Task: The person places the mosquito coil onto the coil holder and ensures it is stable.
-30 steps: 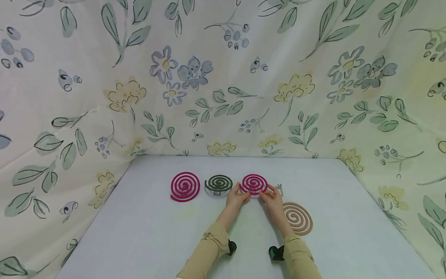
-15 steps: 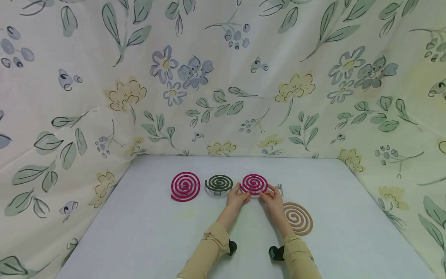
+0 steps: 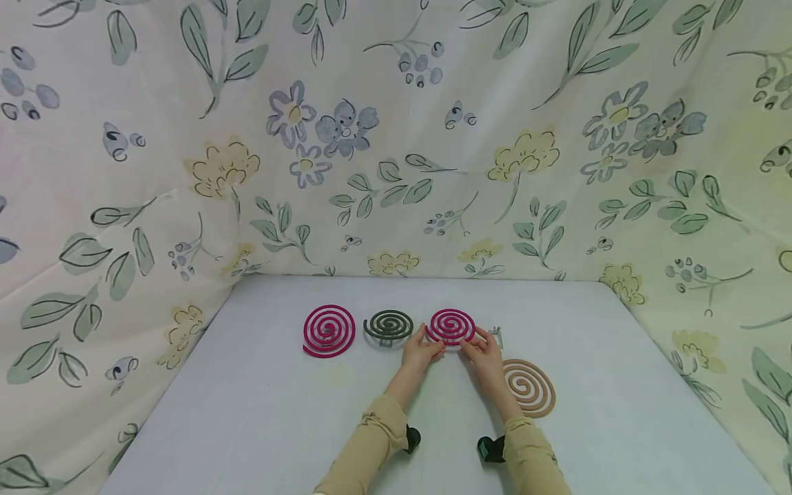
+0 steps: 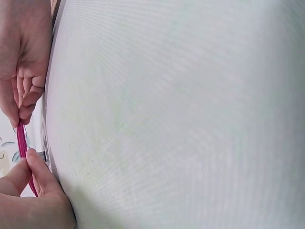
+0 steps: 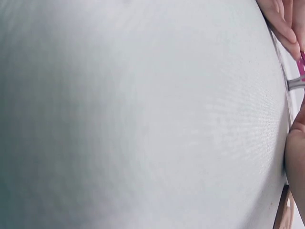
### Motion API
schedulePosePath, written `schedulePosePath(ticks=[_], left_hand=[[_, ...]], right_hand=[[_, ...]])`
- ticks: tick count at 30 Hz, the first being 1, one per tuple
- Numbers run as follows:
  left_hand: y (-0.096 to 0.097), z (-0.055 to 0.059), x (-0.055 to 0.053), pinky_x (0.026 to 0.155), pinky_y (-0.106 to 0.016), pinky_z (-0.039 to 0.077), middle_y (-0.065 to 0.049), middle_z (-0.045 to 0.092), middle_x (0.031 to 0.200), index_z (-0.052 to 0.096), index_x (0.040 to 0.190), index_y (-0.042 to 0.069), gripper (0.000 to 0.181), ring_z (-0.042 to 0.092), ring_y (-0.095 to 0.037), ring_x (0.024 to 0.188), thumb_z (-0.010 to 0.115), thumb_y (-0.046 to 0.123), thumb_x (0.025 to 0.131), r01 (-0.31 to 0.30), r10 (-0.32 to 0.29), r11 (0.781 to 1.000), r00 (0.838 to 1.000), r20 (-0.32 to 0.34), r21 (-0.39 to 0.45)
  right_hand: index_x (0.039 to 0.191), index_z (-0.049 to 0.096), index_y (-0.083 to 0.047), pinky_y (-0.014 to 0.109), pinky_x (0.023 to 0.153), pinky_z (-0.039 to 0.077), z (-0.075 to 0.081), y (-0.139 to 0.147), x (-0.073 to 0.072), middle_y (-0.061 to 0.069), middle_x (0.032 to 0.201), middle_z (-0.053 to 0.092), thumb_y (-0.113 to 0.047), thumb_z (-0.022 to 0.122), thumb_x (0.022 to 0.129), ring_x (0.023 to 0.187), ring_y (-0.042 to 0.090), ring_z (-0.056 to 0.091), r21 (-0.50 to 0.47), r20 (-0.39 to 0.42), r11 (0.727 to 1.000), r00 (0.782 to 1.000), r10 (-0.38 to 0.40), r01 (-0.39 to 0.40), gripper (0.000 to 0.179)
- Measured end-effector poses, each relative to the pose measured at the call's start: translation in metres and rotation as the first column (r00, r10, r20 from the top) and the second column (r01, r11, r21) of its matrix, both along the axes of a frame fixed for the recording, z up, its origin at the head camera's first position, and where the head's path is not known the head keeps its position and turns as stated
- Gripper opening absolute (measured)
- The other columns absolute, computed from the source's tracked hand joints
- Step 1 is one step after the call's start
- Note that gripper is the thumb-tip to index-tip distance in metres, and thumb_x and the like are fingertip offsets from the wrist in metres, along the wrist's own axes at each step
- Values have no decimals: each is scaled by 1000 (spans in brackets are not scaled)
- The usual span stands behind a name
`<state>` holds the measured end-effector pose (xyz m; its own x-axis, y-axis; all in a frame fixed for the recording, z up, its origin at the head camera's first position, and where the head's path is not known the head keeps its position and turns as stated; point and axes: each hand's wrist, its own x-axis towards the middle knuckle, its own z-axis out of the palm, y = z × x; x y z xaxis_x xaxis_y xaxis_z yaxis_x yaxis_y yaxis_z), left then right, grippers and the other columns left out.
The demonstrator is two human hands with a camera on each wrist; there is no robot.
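A pink mosquito coil (image 3: 450,325) is held nearly level between my two hands. The left hand (image 3: 421,352) pinches its near left rim, and the right hand (image 3: 486,357) pinches the right rim. In the left wrist view the coil (image 4: 22,140) shows edge-on, thumb and finger against it. A metal stand (image 5: 296,84) appears beneath the coil in the right wrist view; whether they touch I cannot tell. Just left of my hands, a dark green coil (image 3: 388,323) sits raised on a metal stand (image 3: 386,343).
Another pink coil (image 3: 329,331) is at the far left of the row. A small metal stand (image 3: 498,336) stands just beyond the right hand. A tan coil (image 3: 531,388) lies partly behind the right forearm on the white table (image 3: 247,426). Floral cloth (image 3: 396,172) hangs behind.
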<state>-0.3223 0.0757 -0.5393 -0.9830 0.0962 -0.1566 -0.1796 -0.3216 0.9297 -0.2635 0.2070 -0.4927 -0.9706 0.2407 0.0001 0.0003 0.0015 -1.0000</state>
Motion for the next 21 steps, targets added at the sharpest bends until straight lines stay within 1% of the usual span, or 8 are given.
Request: schedulePosePath(ticks=[1,4,7,8,11,15,17,21], left_hand=[[1,-18,-11,62,-28,56,-6,62,62,30,147,1,79,66,-12,59,70,-6,79,11,-10,1000,999,-40,24],[2,-30,-18,62,-31,57,-10,65,65,31,147,3,82,68,-16,62,73,-3,77,14,-13,1000,998,-68,17],[1,-18,-10,61,-28,56,-8,65,64,29,147,1,79,67,-15,60,71,-5,79,8,-8,1000,999,-48,17],[-1,-1,0,63,-28,57,-8,64,63,27,146,-3,77,67,-14,60,67,-9,80,-2,1,1000,1000,-7,-5],[-3,19,15,63,-24,56,-1,61,61,26,145,-7,71,63,-8,58,61,-11,83,-9,9,1000,1000,1,-6],[-4,32,25,65,-22,56,4,56,60,25,145,-7,69,61,-3,57,59,-12,85,-8,8,1000,1000,3,-10],[-4,31,24,65,-23,56,4,56,61,25,146,-5,71,60,-3,58,60,-12,84,-5,5,1000,1000,21,1],[0,-11,-2,66,-26,56,-4,62,65,27,146,-2,78,66,-11,62,68,-7,80,2,0,999,999,-32,45]], right_hand=[[137,29,14,14,65,44,-1,0,-1,0,79,59,2,58,89,63,-2,55,-3,5,1000,1000,-2,2,57],[138,30,12,13,65,44,-10,3,-6,-2,79,59,1,59,89,64,-3,55,-11,8,1000,1000,-4,4,58],[139,30,10,13,65,44,-20,5,-11,-6,77,58,-2,60,90,64,-4,55,-2,4,1000,1000,-9,9,59],[139,30,9,13,65,44,-22,6,-12,-7,77,57,-3,60,90,64,-4,55,2,2,1000,1000,-11,11,59],[140,30,8,12,66,43,-26,6,-14,-10,75,57,-4,60,90,64,-6,54,9,-8,1000,1000,-21,21,59],[139,31,8,12,66,43,-28,5,-14,-12,74,56,-3,60,90,64,-6,54,2,-18,1000,999,-28,28,58],[139,31,8,12,66,43,-28,5,-15,-13,74,56,-3,60,90,65,-6,54,7,-19,1000,999,-27,27,58],[138,32,9,12,65,43,-29,6,-15,-12,74,57,-3,60,90,65,-6,54,23,-27,999,999,-28,28,57]])
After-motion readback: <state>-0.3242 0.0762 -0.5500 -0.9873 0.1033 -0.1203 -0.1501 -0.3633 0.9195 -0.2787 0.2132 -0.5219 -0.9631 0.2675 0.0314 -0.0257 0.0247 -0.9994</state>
